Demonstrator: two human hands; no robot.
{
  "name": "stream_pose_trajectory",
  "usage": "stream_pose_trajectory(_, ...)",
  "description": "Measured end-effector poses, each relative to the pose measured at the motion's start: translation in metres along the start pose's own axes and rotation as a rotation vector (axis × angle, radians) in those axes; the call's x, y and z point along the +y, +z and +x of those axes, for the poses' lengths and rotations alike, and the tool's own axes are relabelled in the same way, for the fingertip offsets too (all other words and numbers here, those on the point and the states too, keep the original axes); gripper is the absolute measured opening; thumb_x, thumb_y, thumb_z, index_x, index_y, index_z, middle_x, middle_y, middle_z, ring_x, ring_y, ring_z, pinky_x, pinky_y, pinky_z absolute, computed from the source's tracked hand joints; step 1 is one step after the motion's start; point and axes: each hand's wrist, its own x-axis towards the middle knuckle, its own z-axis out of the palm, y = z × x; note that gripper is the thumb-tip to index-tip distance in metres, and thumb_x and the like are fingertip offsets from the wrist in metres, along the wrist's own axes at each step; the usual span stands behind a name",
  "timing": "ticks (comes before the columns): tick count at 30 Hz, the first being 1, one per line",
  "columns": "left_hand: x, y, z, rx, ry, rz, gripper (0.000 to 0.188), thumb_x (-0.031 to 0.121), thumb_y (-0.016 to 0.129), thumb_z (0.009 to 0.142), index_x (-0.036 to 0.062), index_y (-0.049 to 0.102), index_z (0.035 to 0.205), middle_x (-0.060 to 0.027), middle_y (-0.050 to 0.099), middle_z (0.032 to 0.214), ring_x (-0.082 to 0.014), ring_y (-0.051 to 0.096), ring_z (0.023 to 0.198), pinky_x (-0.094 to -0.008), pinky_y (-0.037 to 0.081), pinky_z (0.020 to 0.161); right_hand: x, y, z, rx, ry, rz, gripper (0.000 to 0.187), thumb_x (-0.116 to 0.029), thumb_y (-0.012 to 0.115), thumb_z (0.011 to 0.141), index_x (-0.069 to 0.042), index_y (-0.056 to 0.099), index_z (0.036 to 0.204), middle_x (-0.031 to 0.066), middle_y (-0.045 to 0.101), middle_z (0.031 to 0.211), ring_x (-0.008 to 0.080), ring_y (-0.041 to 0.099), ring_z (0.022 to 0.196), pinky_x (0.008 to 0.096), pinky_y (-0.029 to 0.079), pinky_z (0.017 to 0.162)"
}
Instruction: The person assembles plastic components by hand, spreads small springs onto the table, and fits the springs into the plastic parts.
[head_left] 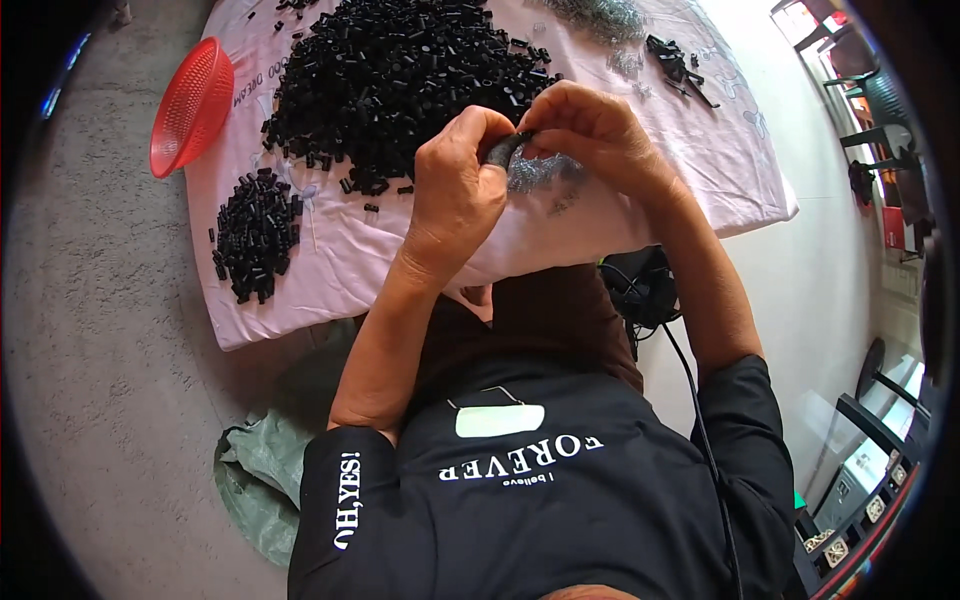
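Note:
My left hand (455,180) and my right hand (600,140) meet above the near part of a cloth-covered table, fingertips pinched close together. A dark grey, curved piece (507,150) shows at my left thumb; it looks like a cover over the thumb, though I cannot be sure. Whatever small thing the fingertips grip is mostly hidden. Beyond my hands spreads a large heap of small black cylindrical pieces (390,75). Just below my fingers lies a small pile of thin, shiny metal pieces (540,173).
A smaller pile of black cylinders (256,235) sits at the table's left, near a tilted red mesh basket (190,110). More shiny metal pieces (605,18) lie at the far side, beside some longer black parts (680,68). A black cable (700,420) hangs along my right side.

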Motion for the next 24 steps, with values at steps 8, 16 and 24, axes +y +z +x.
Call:
stream_pose_trajectory(8, -0.019, -0.022, -0.005, -0.01, -0.241, -0.157, 0.032, -0.016, 0.043, 0.084, -0.003, 0.064, 0.104, -0.0038, 0.066, 0.089, -0.0083, 0.061, 0.082, -0.0223, 0.051, 0.078, -0.003, -0.006, 0.001, 0.018, -0.018, 0.042, 0.018, 0.006, 0.06, 0.092, 0.0, 0.061, 0.109, 0.0071, 0.067, 0.099, 0.014, 0.068, 0.092, 0.0267, 0.056, 0.084)
stream_pose_trajectory(16, -0.031, -0.043, -0.026, 0.013, -0.126, 0.206, 0.028, -0.011, 0.052, 0.07, -0.0005, 0.066, 0.091, -0.0133, 0.066, 0.088, -0.03, 0.066, 0.078, -0.0367, 0.053, 0.071, -0.002, -0.003, -0.001, 0.043, -0.023, -0.015, 0.016, 0.002, 0.062, 0.094, 0.0, 0.064, 0.11, 0.0047, 0.068, 0.097, 0.0121, 0.069, 0.089, 0.0255, 0.056, 0.082)
stream_pose_trajectory(24, -0.033, -0.039, -0.032, 0.021, -0.106, 0.201, 0.028, -0.011, 0.054, 0.068, 0.0003, 0.067, 0.09, -0.0137, 0.065, 0.088, -0.0317, 0.065, 0.081, -0.0383, 0.053, 0.073, -0.002, -0.005, -0.001, 0.048, -0.011, -0.085, 0.016, 0.0, 0.064, 0.093, 0.0, 0.066, 0.109, 0.0042, 0.069, 0.096, 0.0104, 0.068, 0.087, 0.0242, 0.055, 0.079)
